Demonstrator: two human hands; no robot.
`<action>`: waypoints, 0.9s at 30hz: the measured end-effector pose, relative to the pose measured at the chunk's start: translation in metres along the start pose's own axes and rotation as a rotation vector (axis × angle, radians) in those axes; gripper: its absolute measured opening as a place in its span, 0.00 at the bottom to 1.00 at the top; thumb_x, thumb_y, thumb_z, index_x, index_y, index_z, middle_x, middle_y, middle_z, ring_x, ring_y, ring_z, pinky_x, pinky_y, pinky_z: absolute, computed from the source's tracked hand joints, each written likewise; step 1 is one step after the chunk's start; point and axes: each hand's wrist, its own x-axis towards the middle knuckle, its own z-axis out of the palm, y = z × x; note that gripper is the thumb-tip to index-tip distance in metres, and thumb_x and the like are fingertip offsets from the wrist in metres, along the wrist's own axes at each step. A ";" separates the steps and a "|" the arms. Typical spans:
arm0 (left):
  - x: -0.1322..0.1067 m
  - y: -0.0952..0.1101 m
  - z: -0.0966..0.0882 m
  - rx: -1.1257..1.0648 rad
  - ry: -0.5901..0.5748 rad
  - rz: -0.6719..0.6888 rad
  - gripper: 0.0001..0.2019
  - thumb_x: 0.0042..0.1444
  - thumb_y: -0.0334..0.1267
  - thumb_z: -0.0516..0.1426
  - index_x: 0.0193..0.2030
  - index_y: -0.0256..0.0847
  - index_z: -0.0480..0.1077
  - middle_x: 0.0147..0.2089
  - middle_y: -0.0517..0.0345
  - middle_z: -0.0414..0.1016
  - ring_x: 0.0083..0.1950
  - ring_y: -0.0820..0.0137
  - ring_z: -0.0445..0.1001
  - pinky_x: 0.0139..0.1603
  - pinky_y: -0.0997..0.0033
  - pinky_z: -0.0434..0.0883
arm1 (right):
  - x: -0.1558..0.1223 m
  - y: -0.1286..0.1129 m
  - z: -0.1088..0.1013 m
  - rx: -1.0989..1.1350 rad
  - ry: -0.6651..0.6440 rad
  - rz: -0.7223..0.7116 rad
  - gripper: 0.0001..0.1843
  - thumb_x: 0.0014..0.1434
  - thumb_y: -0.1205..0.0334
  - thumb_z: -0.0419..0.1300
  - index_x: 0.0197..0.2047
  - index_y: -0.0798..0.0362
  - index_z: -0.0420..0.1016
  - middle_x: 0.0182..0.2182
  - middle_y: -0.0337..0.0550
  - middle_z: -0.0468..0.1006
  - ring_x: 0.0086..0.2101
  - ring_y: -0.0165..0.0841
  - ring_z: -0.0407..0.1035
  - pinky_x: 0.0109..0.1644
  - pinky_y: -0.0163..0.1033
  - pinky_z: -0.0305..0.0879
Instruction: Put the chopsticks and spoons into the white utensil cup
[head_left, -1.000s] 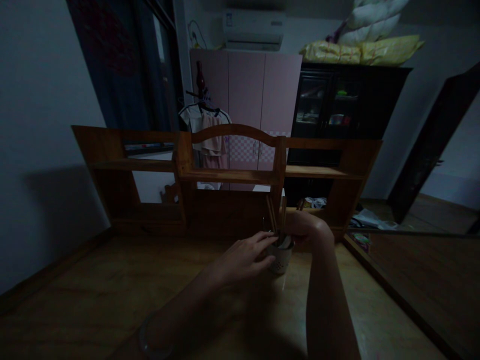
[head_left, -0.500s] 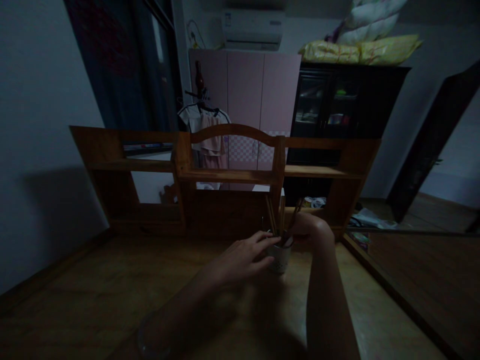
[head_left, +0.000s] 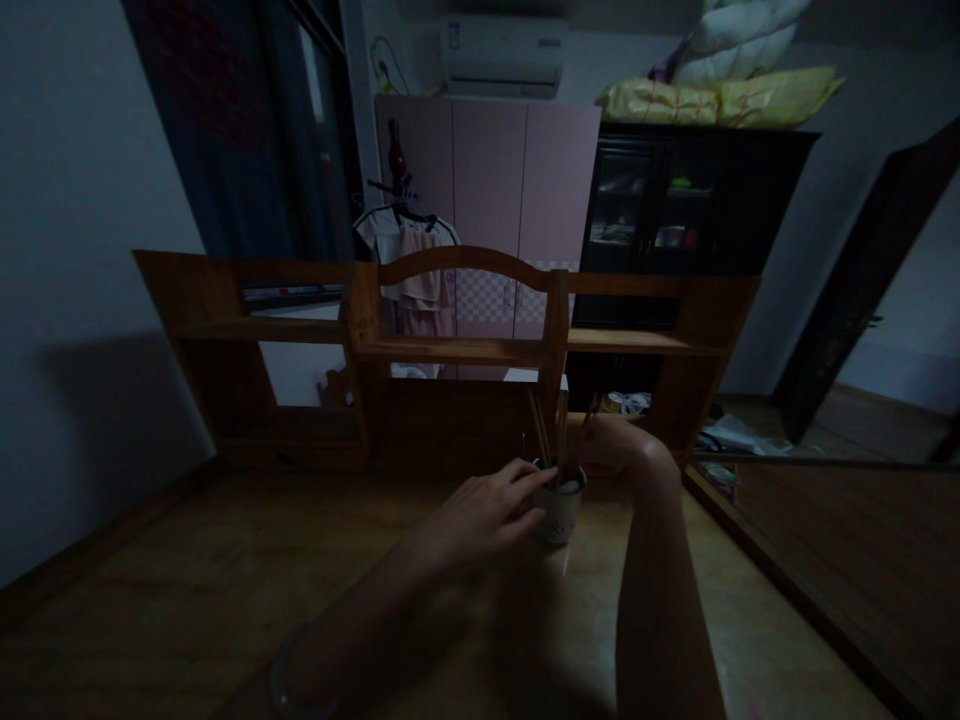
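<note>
A pale cup (head_left: 559,517) with a pattern of small holes or dots stands upright on the wooden table. Several light wooden chopsticks (head_left: 541,425) lean in it, along with a small pale thing at the rim. My left hand (head_left: 491,510) reaches in from the left, fingers stretched and apart, its fingertips at the cup's rim and near side. Bent at the wrist, my right hand (head_left: 619,443) is closed at the cup's right around dark, thin sticks that look like chopsticks (head_left: 592,405). Its fingertips are mostly hidden, and the light is dim.
Behind the cup, a wooden shelf unit (head_left: 457,350) runs along the table's back edge. A raised wooden edge (head_left: 780,580) borders the table (head_left: 187,600) on the right. Farther back stand a pink wardrobe (head_left: 487,180) and a dark cabinet (head_left: 697,220).
My right hand has shifted slightly right, with the dark sticks tilted beside it, uncovering more of the cup's rim. My left hand stays at the cup almost unmoved.
</note>
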 end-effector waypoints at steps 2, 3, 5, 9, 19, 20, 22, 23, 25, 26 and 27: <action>0.000 0.001 0.000 0.034 0.012 -0.008 0.25 0.64 0.42 0.49 0.67 0.53 0.51 0.60 0.52 0.63 0.50 0.61 0.73 0.51 0.58 0.72 | -0.006 -0.006 -0.004 0.072 -0.045 -0.147 0.15 0.59 0.54 0.62 0.28 0.57 0.77 0.23 0.44 0.76 0.25 0.32 0.72 0.23 0.27 0.61; 0.000 0.002 -0.001 0.056 0.014 -0.011 0.23 0.64 0.42 0.49 0.66 0.52 0.53 0.59 0.52 0.63 0.50 0.61 0.73 0.51 0.58 0.72 | -0.009 -0.009 -0.005 0.135 -0.080 -0.235 0.15 0.60 0.52 0.61 0.32 0.57 0.78 0.24 0.43 0.77 0.25 0.31 0.71 0.23 0.27 0.61; -0.001 0.005 -0.002 0.101 0.005 -0.019 0.21 0.64 0.41 0.48 0.63 0.50 0.57 0.57 0.52 0.64 0.49 0.60 0.73 0.49 0.57 0.72 | -0.014 -0.015 -0.005 0.268 -0.174 -0.402 0.17 0.60 0.49 0.61 0.40 0.57 0.78 0.27 0.43 0.78 0.26 0.31 0.72 0.25 0.27 0.63; -0.002 0.010 -0.004 0.147 -0.016 -0.011 0.21 0.64 0.41 0.48 0.63 0.51 0.57 0.59 0.51 0.62 0.48 0.59 0.74 0.47 0.57 0.73 | -0.012 -0.020 -0.003 0.345 -0.283 -0.520 0.21 0.61 0.45 0.59 0.37 0.58 0.78 0.27 0.43 0.78 0.28 0.31 0.72 0.26 0.26 0.64; -0.001 0.019 -0.013 0.064 -0.034 0.115 0.15 0.65 0.41 0.49 0.57 0.50 0.65 0.55 0.57 0.67 0.47 0.66 0.74 0.48 0.65 0.72 | 0.006 -0.012 0.008 0.388 -0.260 -0.426 0.05 0.52 0.67 0.62 0.34 0.59 0.76 0.27 0.44 0.79 0.27 0.34 0.73 0.26 0.30 0.67; -0.001 0.018 -0.015 0.059 -0.012 0.115 0.15 0.65 0.40 0.48 0.56 0.50 0.65 0.55 0.57 0.67 0.47 0.67 0.74 0.48 0.66 0.72 | 0.005 -0.012 0.008 0.406 -0.254 -0.425 0.07 0.50 0.68 0.63 0.35 0.59 0.76 0.28 0.44 0.79 0.27 0.34 0.73 0.26 0.30 0.67; -0.001 0.014 -0.018 0.041 0.038 0.117 0.15 0.65 0.38 0.48 0.57 0.49 0.65 0.54 0.57 0.68 0.47 0.68 0.73 0.48 0.67 0.72 | 0.003 -0.014 0.007 0.417 -0.246 -0.431 0.12 0.50 0.69 0.63 0.40 0.58 0.75 0.29 0.43 0.79 0.27 0.34 0.73 0.26 0.30 0.67; -0.001 0.012 -0.020 0.029 0.063 0.120 0.15 0.65 0.37 0.49 0.57 0.49 0.65 0.54 0.57 0.68 0.48 0.68 0.73 0.48 0.67 0.72 | 0.001 -0.016 0.006 0.408 -0.243 -0.433 0.13 0.50 0.69 0.63 0.41 0.58 0.74 0.28 0.43 0.78 0.27 0.34 0.73 0.26 0.29 0.67; 0.000 0.009 -0.022 0.003 0.113 0.129 0.16 0.65 0.35 0.49 0.58 0.48 0.65 0.55 0.56 0.68 0.49 0.68 0.72 0.48 0.66 0.71 | -0.001 -0.018 0.004 0.388 -0.243 -0.430 0.14 0.51 0.69 0.63 0.43 0.58 0.74 0.28 0.43 0.78 0.27 0.33 0.73 0.25 0.29 0.66; 0.000 0.008 -0.024 -0.009 0.142 0.127 0.16 0.65 0.35 0.49 0.57 0.48 0.66 0.54 0.56 0.69 0.49 0.68 0.72 0.49 0.66 0.71 | -0.002 -0.019 0.003 0.381 -0.243 -0.430 0.13 0.53 0.68 0.62 0.43 0.58 0.74 0.28 0.43 0.78 0.27 0.33 0.73 0.25 0.29 0.66; 0.000 0.007 -0.025 -0.018 0.170 0.119 0.15 0.65 0.35 0.49 0.57 0.48 0.66 0.54 0.56 0.69 0.49 0.68 0.72 0.48 0.66 0.71 | -0.002 -0.020 0.003 0.377 -0.244 -0.433 0.12 0.54 0.67 0.62 0.44 0.58 0.74 0.28 0.43 0.78 0.27 0.33 0.73 0.25 0.29 0.66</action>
